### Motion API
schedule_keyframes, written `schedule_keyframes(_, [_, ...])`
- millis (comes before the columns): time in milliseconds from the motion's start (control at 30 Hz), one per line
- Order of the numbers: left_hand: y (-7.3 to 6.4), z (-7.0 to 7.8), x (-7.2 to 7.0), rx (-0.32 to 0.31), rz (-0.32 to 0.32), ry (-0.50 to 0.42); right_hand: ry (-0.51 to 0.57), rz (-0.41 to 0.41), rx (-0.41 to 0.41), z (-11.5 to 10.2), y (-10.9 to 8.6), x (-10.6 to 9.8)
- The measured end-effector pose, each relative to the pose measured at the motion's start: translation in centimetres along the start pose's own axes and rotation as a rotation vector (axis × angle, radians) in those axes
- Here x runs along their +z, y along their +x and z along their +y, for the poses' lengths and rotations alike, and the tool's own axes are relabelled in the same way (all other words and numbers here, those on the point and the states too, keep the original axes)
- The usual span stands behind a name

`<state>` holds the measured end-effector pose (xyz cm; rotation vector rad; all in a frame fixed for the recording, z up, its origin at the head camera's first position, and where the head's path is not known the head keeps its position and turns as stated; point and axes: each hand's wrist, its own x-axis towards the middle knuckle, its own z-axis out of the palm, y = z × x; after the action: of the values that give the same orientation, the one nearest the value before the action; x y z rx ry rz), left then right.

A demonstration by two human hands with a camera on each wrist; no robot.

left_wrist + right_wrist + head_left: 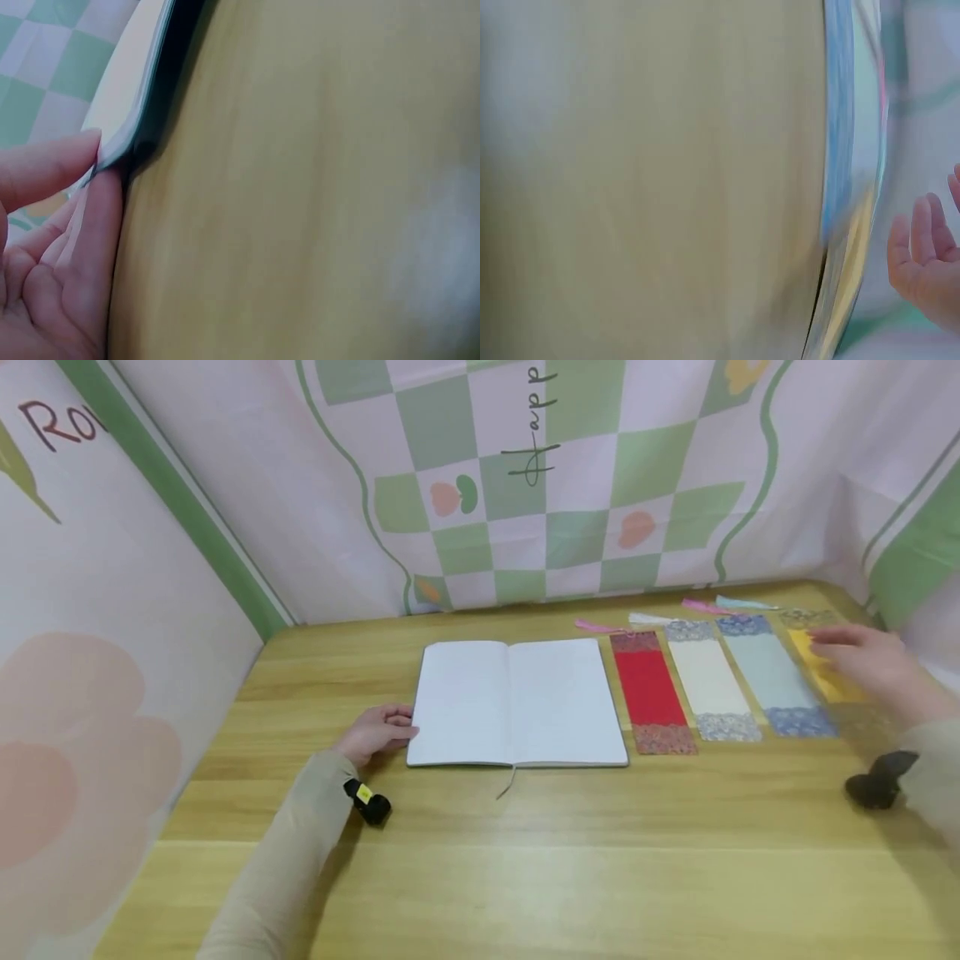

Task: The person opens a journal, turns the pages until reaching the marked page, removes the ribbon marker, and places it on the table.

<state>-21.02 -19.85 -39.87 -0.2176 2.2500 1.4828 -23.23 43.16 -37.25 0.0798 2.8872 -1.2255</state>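
An open notebook [461,702] with blank white pages lies flat on the wooden table, a thin ribbon hanging from its lower edge. At its left side my left hand [377,731] pinches the edge; in the left wrist view the thumb [56,166] is above and fingers are below the notebook [139,90]. Over a yellow bookmark [828,677] at the far right hovers my right hand [873,664], which partly hides it. The right wrist view shows that hand [930,262] with loosely bent fingers and nothing held; the yellow bookmark [853,277] is blurred beside it.
Between notebook and right hand lie a red bookmark [651,689], a cream one [712,681] and a pale blue one [776,672], with tassels at the back. A patterned curtain [517,552] hangs behind the table [562,868].
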Motion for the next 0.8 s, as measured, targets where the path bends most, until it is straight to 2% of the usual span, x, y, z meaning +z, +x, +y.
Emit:
schedule_keyframes(133, [-0.4,0.3,-0.4,0.027,-0.049,-0.012,0.018,-0.087,-0.077,-3.7,-0.8,3.3])
schedule_keyframes(233, [-1.0,1.0,-0.8,0.087,-0.088,-0.055,0.136,-0.191,-0.118,-6.5,-1.4,6.0])
schedule_keyframes(400, [-2.7,3.9,-0.6,0.210,-0.141,-0.109,0.293,-0.392,-0.118,-11.2,-2.6,9.9])
schedule_keyframes(467, [-3.4,5.3,0.1,0.259,-0.164,-0.139,0.336,-0.438,-0.111,-13.0,-2.9,11.3])
schedule_keyframes(600, [-4.4,7.8,2.6,0.347,-0.211,-0.236,0.542,-0.519,-0.096,-16.7,-2.9,14.2])
schedule_keyframes(700, [-4.8,9.0,4.6,0.390,-0.234,-0.293,0.683,-0.579,-0.081,-19.3,-2.6,16.1])
schedule_keyframes(800, [-4.9,9.9,6.4,0.413,-0.260,-0.336,0.753,-0.634,-0.075,-21.6,-2.3,17.4])
